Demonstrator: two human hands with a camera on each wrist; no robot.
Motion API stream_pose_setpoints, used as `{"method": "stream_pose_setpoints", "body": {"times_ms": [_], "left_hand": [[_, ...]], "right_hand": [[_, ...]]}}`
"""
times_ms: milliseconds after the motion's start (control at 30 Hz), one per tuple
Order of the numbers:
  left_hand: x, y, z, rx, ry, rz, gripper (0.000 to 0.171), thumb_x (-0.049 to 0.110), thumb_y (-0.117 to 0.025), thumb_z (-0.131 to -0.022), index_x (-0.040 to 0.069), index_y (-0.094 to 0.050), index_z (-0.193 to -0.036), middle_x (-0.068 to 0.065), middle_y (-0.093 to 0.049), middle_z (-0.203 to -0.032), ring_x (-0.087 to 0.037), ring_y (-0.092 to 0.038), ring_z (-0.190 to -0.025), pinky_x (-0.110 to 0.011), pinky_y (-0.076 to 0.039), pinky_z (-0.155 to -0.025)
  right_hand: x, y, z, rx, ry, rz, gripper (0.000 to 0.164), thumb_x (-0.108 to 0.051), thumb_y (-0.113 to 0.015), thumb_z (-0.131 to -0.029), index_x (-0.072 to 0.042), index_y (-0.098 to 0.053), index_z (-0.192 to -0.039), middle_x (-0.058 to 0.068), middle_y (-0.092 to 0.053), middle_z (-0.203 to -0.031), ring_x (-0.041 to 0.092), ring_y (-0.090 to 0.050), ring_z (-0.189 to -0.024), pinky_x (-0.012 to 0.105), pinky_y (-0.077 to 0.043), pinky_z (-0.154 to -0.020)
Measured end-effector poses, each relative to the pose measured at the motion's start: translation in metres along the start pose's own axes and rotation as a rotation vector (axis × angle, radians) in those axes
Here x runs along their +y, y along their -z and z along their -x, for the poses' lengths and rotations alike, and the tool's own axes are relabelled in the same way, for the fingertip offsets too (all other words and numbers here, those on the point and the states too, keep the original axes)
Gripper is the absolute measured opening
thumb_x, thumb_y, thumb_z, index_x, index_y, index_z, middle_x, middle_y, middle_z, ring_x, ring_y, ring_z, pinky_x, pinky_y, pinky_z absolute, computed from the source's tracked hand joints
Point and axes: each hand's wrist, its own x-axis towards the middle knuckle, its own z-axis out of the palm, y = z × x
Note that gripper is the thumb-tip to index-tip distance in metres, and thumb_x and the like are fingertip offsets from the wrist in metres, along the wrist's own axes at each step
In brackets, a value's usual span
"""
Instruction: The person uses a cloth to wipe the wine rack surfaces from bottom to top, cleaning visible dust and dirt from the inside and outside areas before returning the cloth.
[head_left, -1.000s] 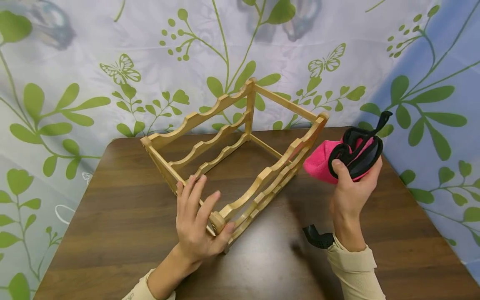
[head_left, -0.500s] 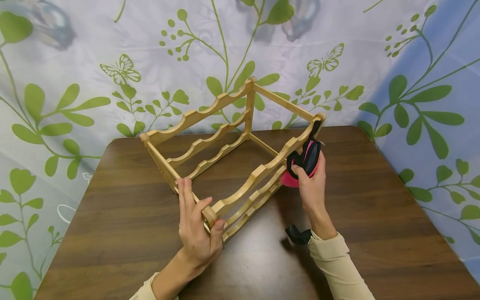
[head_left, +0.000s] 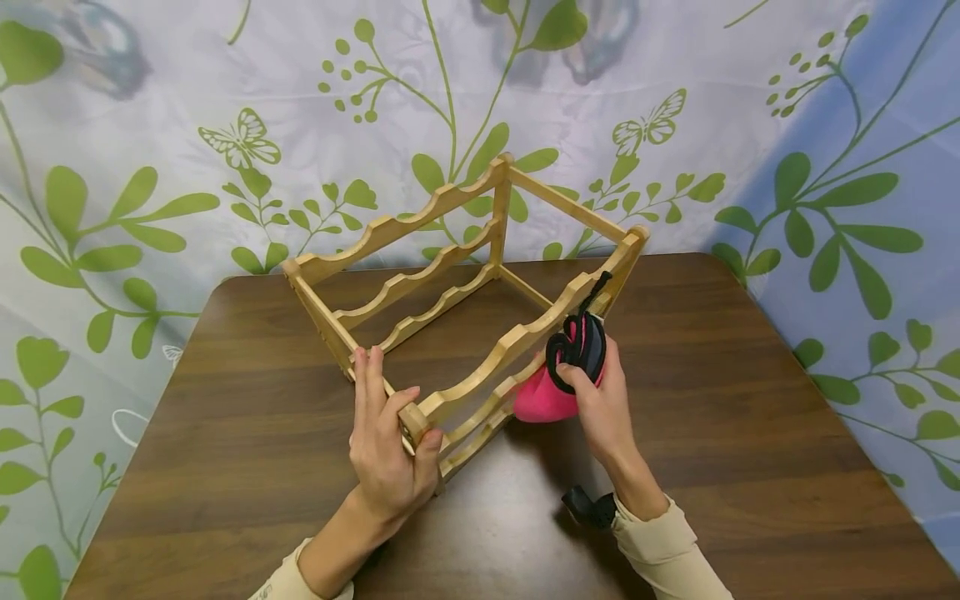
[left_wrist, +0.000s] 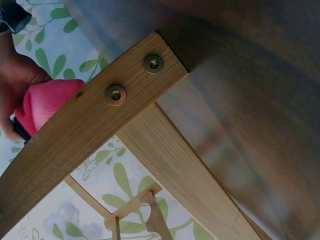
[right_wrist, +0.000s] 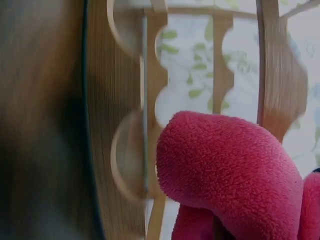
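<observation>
Head view: I watch the right hand [head_left: 603,408] grip a pink cloth [head_left: 543,400] trimmed in black, thumb pressed on the black edging, a black strap [head_left: 595,292] sticking up above it. Main change: in the frame from one second back, the cloth is off to the right, apart from the wooden rack [head_left: 517,342]; half a second back, it is by the far end of the rack's near long side. Now it is lower and further left, close to the middle of that side, pink bulge toward the rails. Contact with the rails: I cannot tell.

Left hand [head_left: 390,462]: fingers extended along the rack's end, near corner between thumb and forefinger. Outer fingers lie closer together than a second ago. Rack stands on the brown table [head_left: 225,467], almost where it was, near corner slightly further left.

Left wrist view: a wooden bar up close with two bolts [left_wrist: 116,95]; cloth and part of the right hand show beyond it.

Right wrist view: plush pile fills the lower right, scalloped rails behind. Black wrist device [head_left: 588,508] sits beside the right sleeve [head_left: 660,537], further left than a second ago.
</observation>
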Motion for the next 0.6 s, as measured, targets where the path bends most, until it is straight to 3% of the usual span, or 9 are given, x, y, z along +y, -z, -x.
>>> {"method": "stream_pose_setpoints", "body": {"times_ms": [300,433,600], "left_hand": [[0.001,-0.002,-0.001,0.019,0.013,0.012,0.045,0.032,-0.044,-0.106,-0.011,-0.052,-0.096,-0.033,-0.045,-0.141,-0.045,-0.036,-0.137,-0.051,-0.033,-0.11],[0.001,0.0,0.0,0.029,0.024,0.003,0.045,0.033,-0.046,-0.105,-0.01,-0.054,-0.095,-0.033,-0.049,-0.137,-0.046,-0.039,-0.134,-0.05,-0.035,-0.109],[0.0,0.001,0.0,0.026,0.021,-0.009,0.045,0.034,-0.048,-0.105,-0.01,-0.055,-0.096,-0.036,-0.051,-0.132,-0.049,-0.043,-0.131,-0.051,-0.036,-0.108]], "right_hand": [[0.007,-0.036,0.047,-0.079,0.092,-0.072,0.062,0.011,-0.058,-0.086,-0.006,-0.036,-0.142,0.01,-0.048,-0.142,0.026,-0.058,-0.119,0.033,-0.052,-0.092],[0.01,-0.053,0.066,-0.152,0.097,-0.11,0.061,0.011,-0.065,-0.084,-0.002,-0.036,-0.136,0.018,-0.052,-0.134,0.029,-0.059,-0.117,0.035,-0.054,-0.09],[0.012,-0.068,0.089,-0.211,0.085,-0.051,0.055,0.004,-0.072,-0.082,-0.007,-0.04,-0.125,0.018,-0.053,-0.125,0.029,-0.063,-0.105,0.036,-0.057,-0.081]]}}
